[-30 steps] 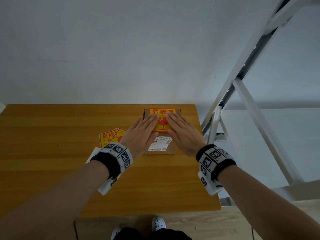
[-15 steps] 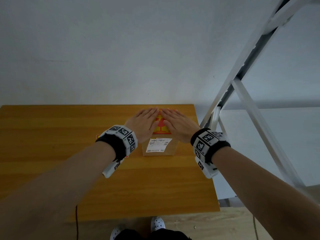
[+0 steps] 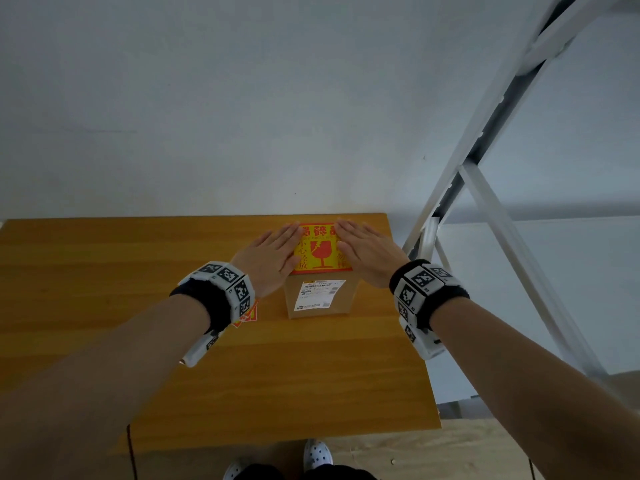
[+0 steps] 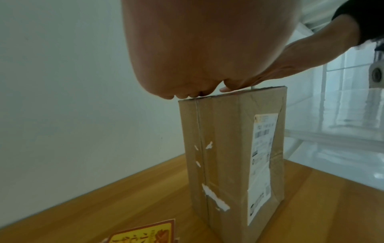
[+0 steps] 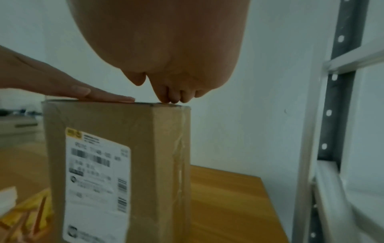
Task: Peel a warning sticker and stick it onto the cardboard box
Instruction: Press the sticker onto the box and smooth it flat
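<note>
While pressing flat on top of the upright brown cardboard box [image 3: 320, 299] at the far right of the wooden table [image 3: 104, 271], spread outward from the middle since half a second earlier: left hand [image 3: 273, 259] on the left edge, right hand [image 3: 367, 256] on the right, fingers straight, gripping nothing; uncovered the red-and-yellow square warning sticker [image 3: 317, 249], lying smooth on the box top; judged stuck down, task nearly finished; left spare stickers [image 4: 145, 233] on the table near-left of the box.
</note>
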Motion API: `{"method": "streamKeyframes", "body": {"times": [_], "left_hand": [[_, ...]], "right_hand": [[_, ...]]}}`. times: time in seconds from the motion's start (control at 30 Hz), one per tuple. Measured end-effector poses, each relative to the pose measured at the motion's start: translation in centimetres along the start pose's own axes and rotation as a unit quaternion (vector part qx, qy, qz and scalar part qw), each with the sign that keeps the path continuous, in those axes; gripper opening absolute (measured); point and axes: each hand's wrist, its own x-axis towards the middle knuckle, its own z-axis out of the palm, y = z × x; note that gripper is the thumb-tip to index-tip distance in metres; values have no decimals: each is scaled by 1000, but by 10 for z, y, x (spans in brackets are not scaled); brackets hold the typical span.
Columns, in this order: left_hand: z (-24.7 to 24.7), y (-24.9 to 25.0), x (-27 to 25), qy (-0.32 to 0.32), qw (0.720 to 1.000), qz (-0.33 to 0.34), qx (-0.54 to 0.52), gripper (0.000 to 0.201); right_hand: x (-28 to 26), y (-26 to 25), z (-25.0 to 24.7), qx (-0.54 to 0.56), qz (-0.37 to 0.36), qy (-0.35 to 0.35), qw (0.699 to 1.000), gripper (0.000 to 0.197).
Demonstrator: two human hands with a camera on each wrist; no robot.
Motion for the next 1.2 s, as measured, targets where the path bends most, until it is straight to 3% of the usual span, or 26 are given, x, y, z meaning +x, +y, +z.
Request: {"method": "streamKeyframes", "body": {"times": [0.17,0.37,0.67,0.9,1.2], "left_hand": [[2,17,10,54,996,-53,-39,60],[15,31,18,40,995,-89,-17,61],[14,33,8,74,996,-49,23,61],[33,35,-37,106,993,44,38,69],[48,36,-47,125,990,38,54,62]], "right_hand": [[17,-23,9,5,15,28,999,57],[25,-29,27,-24,20,41,999,58],[19,-25,32,-31,26,71,997,62],[-24,-26,36,-78,-92,98,988,62],[-32,-24,60,-77,-85,120,986,63]]}}
